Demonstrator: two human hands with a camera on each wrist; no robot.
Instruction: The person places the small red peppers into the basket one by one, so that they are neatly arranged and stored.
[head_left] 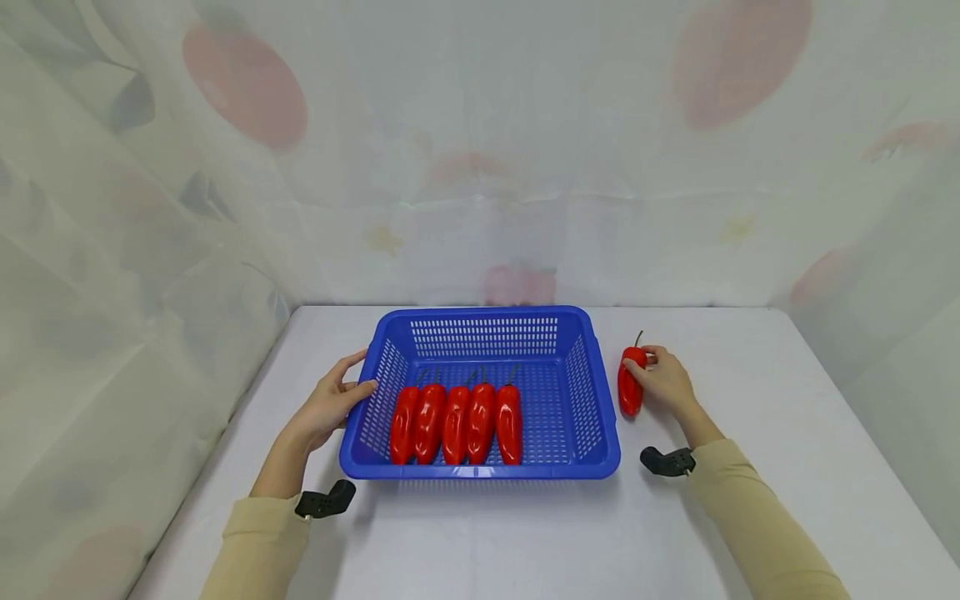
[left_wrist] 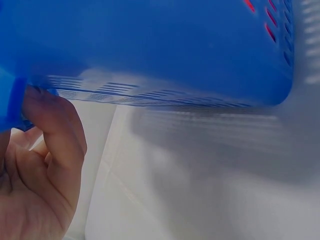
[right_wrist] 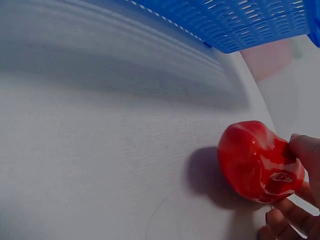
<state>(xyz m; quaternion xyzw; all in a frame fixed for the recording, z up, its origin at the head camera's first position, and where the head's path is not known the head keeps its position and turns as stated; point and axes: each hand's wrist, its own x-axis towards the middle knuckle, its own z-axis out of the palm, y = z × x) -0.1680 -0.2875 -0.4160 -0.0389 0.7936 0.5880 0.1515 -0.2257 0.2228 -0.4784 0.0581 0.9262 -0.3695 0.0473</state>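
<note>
A blue plastic basket [head_left: 480,472] with slotted walls stands mid-table, and several red chili peppers [head_left: 431,421] lie side by side in its left and middle part, stems toward the back. My left hand [head_left: 330,404] grips the basket's left rim, thumb on top; in the left wrist view its curled fingers [left_wrist: 62,130] are under that rim. To the right of the basket, my right hand [head_left: 666,379] pinches another red chili pepper [head_left: 630,387] between thumb and fingers near its stem end. The right wrist view shows that pepper [right_wrist: 255,162] tip-on, with its shadow beside it.
A white tabletop [head_left: 480,542] lies under everything. Pale patterned cloth [head_left: 480,167] hangs behind the table and along both sides. Black wrist-worn devices [head_left: 326,500] sit at both sleeve cuffs. The basket's right wall [right_wrist: 250,20] is a short way from the held pepper.
</note>
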